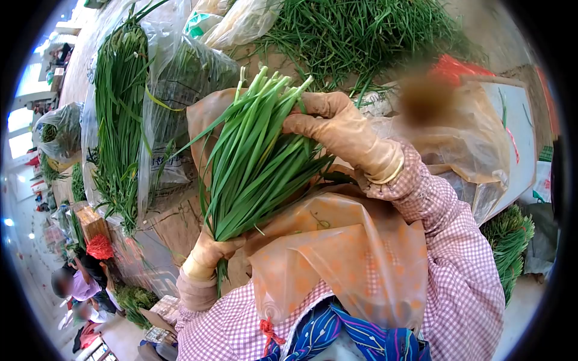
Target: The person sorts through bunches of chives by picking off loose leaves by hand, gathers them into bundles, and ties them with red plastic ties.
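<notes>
A bunch of garlic chives (253, 162) is held up in front of my apron, its pale cut stem ends at the top and its leaves running downward. My left hand (211, 251), in a cream rubber glove, is closed around the narrow lower part of the bunch, with some leaf tips poking out below. My right hand (334, 126), in a similar stained glove, bends in from the right with thumb and fingers closed on the bunch's side near the stems. Its fingertips are partly hidden by the chives. A translucent orange-spotted apron (337, 246) covers my lap.
Loose chives (367, 36) are heaped at the back. Long chives (120, 114) lie in clear plastic bags to the left. A pale board (512, 120) with plastic sheeting is on the right, near another green bundle (509, 240). People (87, 286) are at the far left.
</notes>
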### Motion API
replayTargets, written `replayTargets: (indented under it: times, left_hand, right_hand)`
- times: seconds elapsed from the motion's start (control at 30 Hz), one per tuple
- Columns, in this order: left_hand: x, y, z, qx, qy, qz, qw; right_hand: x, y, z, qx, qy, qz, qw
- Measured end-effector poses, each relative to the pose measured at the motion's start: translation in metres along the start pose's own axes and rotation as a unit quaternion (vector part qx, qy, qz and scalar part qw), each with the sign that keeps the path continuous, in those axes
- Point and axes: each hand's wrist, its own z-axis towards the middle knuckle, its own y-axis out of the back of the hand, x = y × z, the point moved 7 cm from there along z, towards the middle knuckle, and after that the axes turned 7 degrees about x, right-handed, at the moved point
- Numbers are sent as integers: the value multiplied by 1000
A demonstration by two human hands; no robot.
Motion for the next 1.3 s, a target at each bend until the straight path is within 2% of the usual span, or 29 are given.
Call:
replayTargets:
  times: [0.03,0.07,0.1,0.13,0.17,0.2,0.23,0.27,0.3,0.33,0.4,0.43,0.5,0.53,0.57,0.63,0.7,0.73,0.77,0.83,0.87,0.9,0.97,1.0,1.03,1.1,1.13,1.23,1.3]
  left_hand:
    - [0,0,0,12,-2,-19,1000]
    - [2,-1,-2,17,18,-70,997]
    - [5,-3,-4,22,39,-120,992]
    - [3,-4,-4,23,40,-122,992]
    - [1,-4,-4,23,39,-116,992]
    - [0,-5,-4,22,38,-111,993]
    - [3,-4,-4,21,37,-112,993]
    - [7,-2,-3,27,32,-129,991]
    - [8,-2,-1,33,26,-146,988]
    - [8,-1,-1,33,27,-146,988]
    - [10,-1,0,43,51,-136,988]
    - [11,0,1,43,50,-136,988]
    - [17,3,4,48,55,-78,994]
    - [23,4,5,48,55,-76,994]
    - [25,9,9,39,20,-6,999]
    - [32,12,8,28,-11,61,998]
    - [48,18,6,30,29,35,999]
    - [55,20,6,31,41,27,998]
    - [62,22,7,37,27,18,999]
    - [68,22,13,47,12,6,999]
    - [69,22,16,50,7,-27,998]
    - [65,19,16,50,4,-45,998]
    - [46,12,9,58,20,-76,995]
    - [36,7,6,67,41,-87,993]
    - [30,5,6,68,42,-85,993]
    - [21,4,7,45,13,-33,998]
    - [26,4,8,45,12,-32,998]
    - [37,12,9,32,-47,-8,998]
    - [39,10,8,47,-41,15,998]
  right_hand:
    - [-3,5,-1,0,-1,1,1000]
    - [8,17,-5,-33,92,-152,984]
    - [16,27,-10,-64,180,-301,934]
    - [4,55,-7,-140,165,-272,938]
    - [4,81,-6,-154,164,-154,962]
    - [22,100,-13,-225,143,-105,958]
    - [26,132,-15,-263,134,-141,945]
    - [51,130,-26,-311,210,-408,832]
    - [66,111,-33,-331,268,-638,642]
    - [65,105,-36,-331,267,-638,642]
    - [80,45,-42,-169,350,-499,775]
    - [85,36,-44,-168,351,-499,774]
    - [56,26,-22,-27,103,-442,891]
    - [41,15,-16,-9,83,-314,946]
    - [23,4,-7,9,63,-181,981]
    - [19,-4,-3,-6,80,-157,984]
    - [17,-4,-2,-23,26,-159,987]
    - [11,-3,-3,-15,83,-102,991]
    - [5,1,-5,-15,84,-105,991]
    - [7,18,-15,-63,117,-209,969]
    - [2,36,-14,-114,79,-171,976]
    - [6,45,-12,-113,78,-174,975]
    - [23,72,-16,-198,161,-35,966]
    - [32,64,-13,-138,148,-67,977]
    - [39,57,-13,-140,149,-66,977]
    - [41,25,-2,-62,98,-110,987]
    - [30,24,7,-34,103,-93,990]
    - [32,16,6,-60,149,-108,981]
    - [29,17,4,-39,164,-74,983]
